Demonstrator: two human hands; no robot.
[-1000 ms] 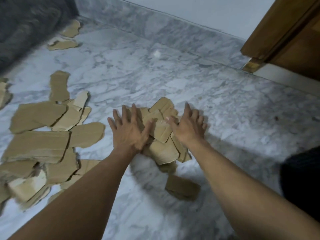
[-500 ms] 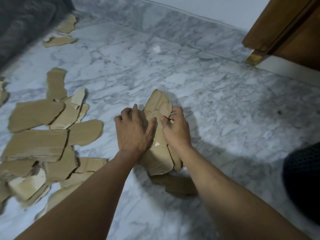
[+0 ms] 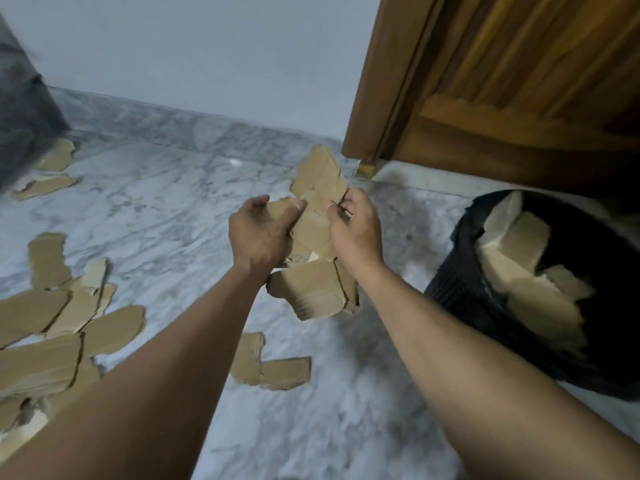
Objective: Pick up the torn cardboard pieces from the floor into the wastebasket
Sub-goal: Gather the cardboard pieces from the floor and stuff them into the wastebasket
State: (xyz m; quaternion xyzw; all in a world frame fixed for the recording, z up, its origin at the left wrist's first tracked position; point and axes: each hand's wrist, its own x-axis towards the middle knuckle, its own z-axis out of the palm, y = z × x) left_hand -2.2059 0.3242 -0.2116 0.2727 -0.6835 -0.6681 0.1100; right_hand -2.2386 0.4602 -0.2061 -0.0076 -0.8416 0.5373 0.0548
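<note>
Both arms reached forward as the left hand (image 3: 258,233) and right hand (image 3: 355,233), fingers curled, clamped a bundle of cardboard pieces (image 3: 313,268) above the marble floor (image 3: 166,209). The wastebasket (image 3: 460,289) stood just to the right, cardboard already inside.

Your surroundings: a room in a home, shown by the marble floor (image 3: 166,216), marble skirting (image 3: 166,124), plain painted wall (image 3: 190,46), wooden door (image 3: 519,98) and, possibly, a dark sofa (image 3: 24,116)

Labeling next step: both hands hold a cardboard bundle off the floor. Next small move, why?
Probably swing the cardboard bundle right, over the wastebasket. The left hand and right hand grip it clear of the floor; the wastebasket stands at right, open, partly filled.
</note>
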